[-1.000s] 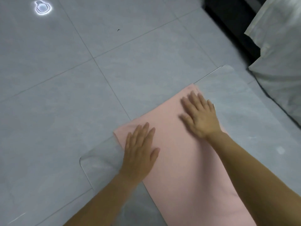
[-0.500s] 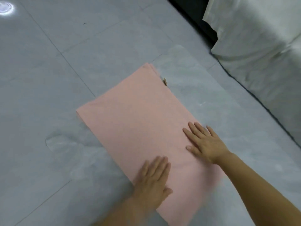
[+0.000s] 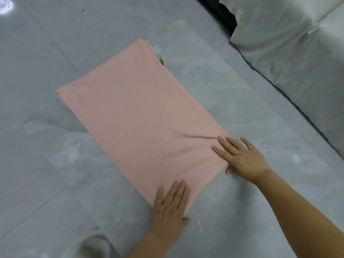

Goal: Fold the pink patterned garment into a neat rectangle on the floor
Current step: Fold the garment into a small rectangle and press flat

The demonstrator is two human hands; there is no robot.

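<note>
Both hands lay flat, fingers extended, gripping nothing: the left hand (image 3: pixel 170 205) and right hand (image 3: pixel 242 157) pressed the pink garment's (image 3: pixel 137 116) near corners onto the floor (image 3: pixel 37 164).

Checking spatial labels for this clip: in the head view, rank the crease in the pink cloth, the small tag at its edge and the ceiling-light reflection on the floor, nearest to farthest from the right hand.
From the right hand:
1. Crease, just beyond the fingertips.
2. Tag, at the pink garment's far right edge.
3. Light reflection, far top-left corner.
</note>
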